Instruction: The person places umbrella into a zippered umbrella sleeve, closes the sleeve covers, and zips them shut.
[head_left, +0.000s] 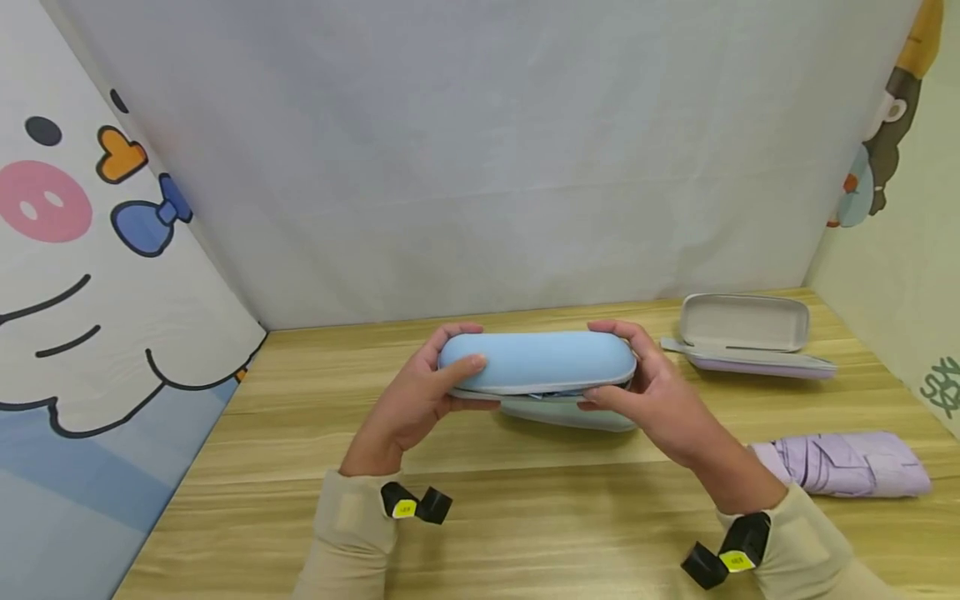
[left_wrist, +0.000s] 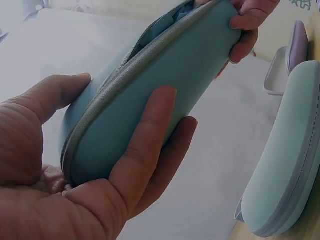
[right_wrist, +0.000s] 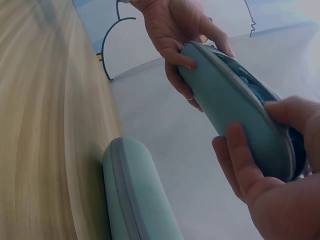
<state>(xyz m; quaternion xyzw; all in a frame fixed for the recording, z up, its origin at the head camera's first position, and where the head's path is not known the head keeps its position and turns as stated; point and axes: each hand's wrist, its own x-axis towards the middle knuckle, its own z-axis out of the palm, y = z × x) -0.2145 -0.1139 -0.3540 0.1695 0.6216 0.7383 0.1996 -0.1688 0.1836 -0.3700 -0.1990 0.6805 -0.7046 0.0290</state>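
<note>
A light blue zip case point(head_left: 536, 360) is held up above the table between both hands. My left hand point(head_left: 416, 396) grips its left end, thumb on one face and fingers on the other. On the right end, my right hand point(head_left: 660, 396) holds it the same way, with the thumb at the zip edge. The zip stands partly open toward the right, and dark blue fabric point(right_wrist: 245, 77) shows in the gap. Behind and below the blue case, a mint green zip case point(left_wrist: 287, 145) lies closed on the table.
At the back right, a lilac case point(head_left: 757, 367) lies open, its pale inside showing. A folded lilac fabric bundle point(head_left: 855, 465) rests on the wooden table point(head_left: 300, 433), near the right forearm. A white cloth wall point(head_left: 480, 167) stands behind the table, with printed panels on both sides.
</note>
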